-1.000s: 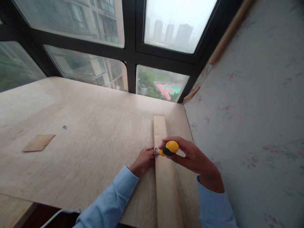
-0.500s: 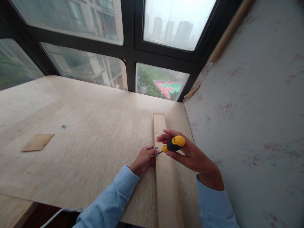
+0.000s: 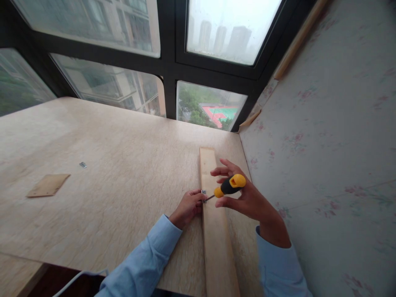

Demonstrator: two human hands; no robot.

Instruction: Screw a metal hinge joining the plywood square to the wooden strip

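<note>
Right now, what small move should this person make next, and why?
I'd probably close the right hand around the screwdriver and turn it slightly: the fingers are spread off its handle, while its tip appears to be at the small metal bracket, which the left hand seems to steady at the wooden board's edge.

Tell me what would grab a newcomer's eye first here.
The yellow-and-black screwdriver, right of centre, leaps out first, its handle before the spread fingers of the right grip. Its thin shaft slants down to a small metal bracket at the left edge of the long pale board, where the left grip touches it. Behind the dark window frame, a red-and-green court shows above the board's far end.
</note>
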